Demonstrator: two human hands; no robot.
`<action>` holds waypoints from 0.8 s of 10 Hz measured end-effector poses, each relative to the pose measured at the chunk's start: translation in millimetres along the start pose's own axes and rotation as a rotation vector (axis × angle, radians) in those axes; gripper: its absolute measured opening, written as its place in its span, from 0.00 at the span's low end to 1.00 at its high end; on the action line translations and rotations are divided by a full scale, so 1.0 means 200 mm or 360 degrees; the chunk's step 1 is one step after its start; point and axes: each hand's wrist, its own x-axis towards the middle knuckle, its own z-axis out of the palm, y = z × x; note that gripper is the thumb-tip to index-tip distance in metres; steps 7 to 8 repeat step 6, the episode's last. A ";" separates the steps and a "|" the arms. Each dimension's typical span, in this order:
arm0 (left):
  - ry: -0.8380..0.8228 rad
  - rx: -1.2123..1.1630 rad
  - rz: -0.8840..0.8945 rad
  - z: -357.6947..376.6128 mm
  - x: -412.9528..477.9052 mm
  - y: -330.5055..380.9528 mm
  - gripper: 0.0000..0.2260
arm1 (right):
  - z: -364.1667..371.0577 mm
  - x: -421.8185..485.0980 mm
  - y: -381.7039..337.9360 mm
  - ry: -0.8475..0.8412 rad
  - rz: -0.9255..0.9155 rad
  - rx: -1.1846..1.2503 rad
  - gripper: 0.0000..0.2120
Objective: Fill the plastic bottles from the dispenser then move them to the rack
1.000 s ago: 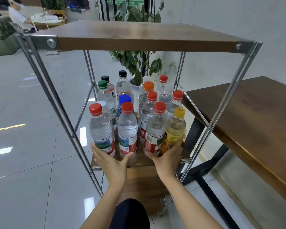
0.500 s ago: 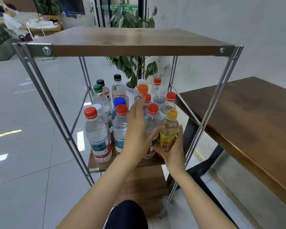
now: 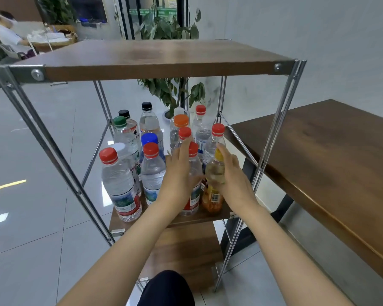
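The left hand (image 3: 181, 173) hides most of a red-capped bottle (image 3: 194, 149); its thumb is blurred, so the grip is unclear. The right hand (image 3: 232, 180) hides part of the yellow-capped bottle (image 3: 212, 195). The desk (image 3: 329, 151) is cut off at the right edge.

front: opening between steel posts (image 3: 57, 160) is left free | above: capped by top shelf (image 3: 155, 56) | middle shelf (image 3: 208, 216): crowded with bottles (image 3: 119, 184), gaps narrow | right: flanked by tabletop (image 3: 318, 151)

Light is glinting in pale streaks off the glossy tiled floor (image 3: 31, 140), while a dark wooden table (image 3: 329, 151) is standing along the plain grey wall (image 3: 318, 36) on the right and a leafy potted plant (image 3: 164, 27) is rising before glass doors (image 3: 133, 16) behind.
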 end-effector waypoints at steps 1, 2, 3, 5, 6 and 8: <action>0.0013 -0.0033 0.0034 -0.01 -0.02 -0.02 0.47 | -0.01 0.00 0.01 -0.0026 0.0003 0.0026 0.49; -0.0003 -0.0001 0.0080 -0.02 -0.04 -0.02 0.49 | -0.02 0.00 0.00 -0.0035 0.0016 -0.0044 0.51; 0.0014 0.0014 0.0160 -0.04 -0.07 0.01 0.51 | -0.05 -0.02 -0.02 0.0001 -0.0008 -0.0143 0.52; 0.0204 0.0276 0.0455 -0.14 -0.21 0.10 0.36 | -0.09 -0.15 -0.06 0.0034 -0.0021 -0.0232 0.46; 0.0165 0.0384 0.0590 -0.15 -0.35 0.10 0.24 | -0.10 -0.27 -0.09 -0.0007 -0.0055 -0.0257 0.40; 0.0165 0.0384 0.0590 -0.15 -0.35 0.10 0.24 | -0.10 -0.27 -0.09 -0.0007 -0.0055 -0.0257 0.40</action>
